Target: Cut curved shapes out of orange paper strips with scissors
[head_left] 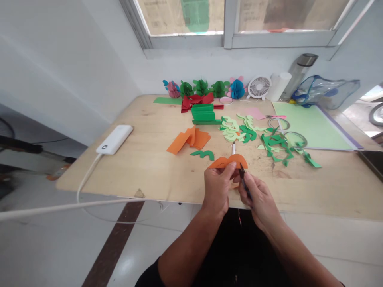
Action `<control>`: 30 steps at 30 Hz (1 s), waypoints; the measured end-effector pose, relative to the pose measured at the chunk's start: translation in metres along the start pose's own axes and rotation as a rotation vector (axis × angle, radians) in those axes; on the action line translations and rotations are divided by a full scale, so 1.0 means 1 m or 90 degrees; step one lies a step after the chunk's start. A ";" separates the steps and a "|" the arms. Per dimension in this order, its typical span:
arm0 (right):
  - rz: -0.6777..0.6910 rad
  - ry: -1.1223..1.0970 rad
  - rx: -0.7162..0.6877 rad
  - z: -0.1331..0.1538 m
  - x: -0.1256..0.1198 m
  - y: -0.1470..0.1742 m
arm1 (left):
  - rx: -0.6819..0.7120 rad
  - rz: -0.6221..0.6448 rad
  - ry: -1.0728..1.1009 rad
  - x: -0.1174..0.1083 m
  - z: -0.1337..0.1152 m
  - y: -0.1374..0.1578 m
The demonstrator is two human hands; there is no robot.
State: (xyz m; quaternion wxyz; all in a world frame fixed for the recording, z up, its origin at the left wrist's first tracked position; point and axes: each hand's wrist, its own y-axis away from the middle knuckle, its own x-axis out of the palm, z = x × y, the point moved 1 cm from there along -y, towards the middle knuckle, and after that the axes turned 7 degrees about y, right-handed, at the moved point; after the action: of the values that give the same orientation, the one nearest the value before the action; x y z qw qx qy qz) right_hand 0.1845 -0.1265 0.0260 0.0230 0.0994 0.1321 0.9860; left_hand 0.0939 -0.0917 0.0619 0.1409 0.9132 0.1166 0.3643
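My left hand (218, 187) pinches a piece of orange paper (236, 160) with a wavy, rounded outline, above the front edge of the table. In my right hand (260, 195) is a pair of scissors (243, 177), its dark blades against the paper's lower right part; their exact opening is hard to make out. A wavy green paper cutout (205, 155) lies just left of the held paper. Behind that sit folded orange sheets (191, 139). A white pen-like stick (233, 148) pokes out behind the orange paper.
Pale green cutouts (230, 128) and green scraps (277, 145) lie to the right. Farther back are folded green paper (203, 114), red paper (197, 101), honeycomb paper figures (201, 87) and a small fan (259, 87). A white power bank (115, 139) with a cable lies left.
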 end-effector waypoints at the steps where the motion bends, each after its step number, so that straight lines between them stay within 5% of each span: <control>1: 0.000 0.001 -0.001 0.000 0.000 0.000 | -0.001 0.000 0.001 0.000 0.000 0.000; 30: -0.017 -0.005 0.004 -0.004 -0.001 0.000 | -0.009 0.019 -0.009 0.000 0.000 0.001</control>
State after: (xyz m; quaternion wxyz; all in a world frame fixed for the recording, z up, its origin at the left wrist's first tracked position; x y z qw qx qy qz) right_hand 0.1849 -0.1281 0.0218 0.0364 0.1015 0.1363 0.9848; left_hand 0.0940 -0.0930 0.0625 0.1432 0.9164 0.0993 0.3604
